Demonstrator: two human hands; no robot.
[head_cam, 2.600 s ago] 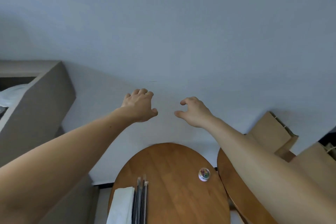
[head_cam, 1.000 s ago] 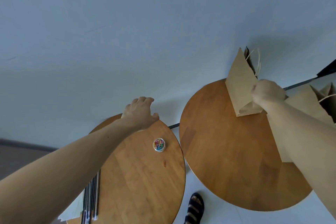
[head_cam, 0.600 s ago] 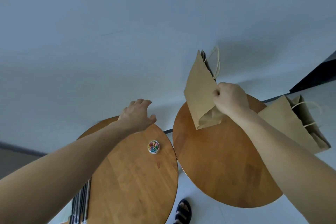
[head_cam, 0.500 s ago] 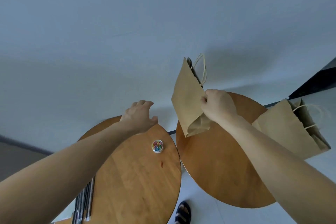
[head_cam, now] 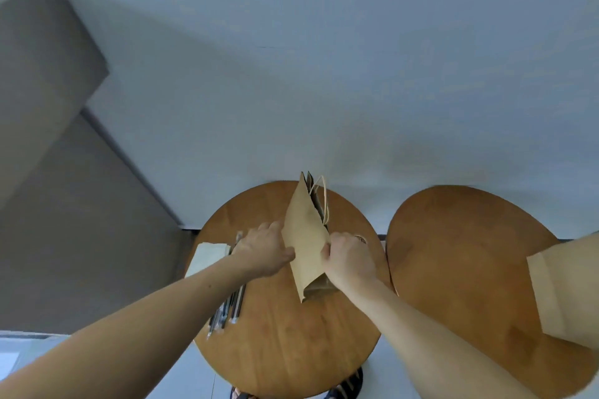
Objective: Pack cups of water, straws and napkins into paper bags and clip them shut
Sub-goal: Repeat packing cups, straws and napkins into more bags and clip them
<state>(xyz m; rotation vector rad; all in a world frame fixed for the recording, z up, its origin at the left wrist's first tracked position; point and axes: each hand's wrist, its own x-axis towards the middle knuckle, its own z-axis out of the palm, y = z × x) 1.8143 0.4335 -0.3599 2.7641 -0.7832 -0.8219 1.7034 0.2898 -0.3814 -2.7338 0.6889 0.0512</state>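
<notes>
Brown paper bag (head_cam: 304, 236): being held upright and folded flat over the far part of the left worktop (head_cam: 285, 350), handles pointing away.
Right hand (head_cam: 348, 259): gripping the bag's right edge, fingers clamped on the paper.
Left hand (head_cam: 262, 253): touching the bag's left edge; cannot tell whether its fingers are pinching it.
Change: bag is arriving from the right worktop (head_cam: 470, 253), where the right hand was lifting it a second ago; the left hand is now joining it.
Supplies: straws (head_cam: 230, 304) and napkins (head_cam: 207, 257) are lying just left of the bag; no cups are showing.
Meaning: packing is only beginning; the bag is probably needing opening next.
Spare bag (head_cam: 564, 285): lying at the far right.
</notes>
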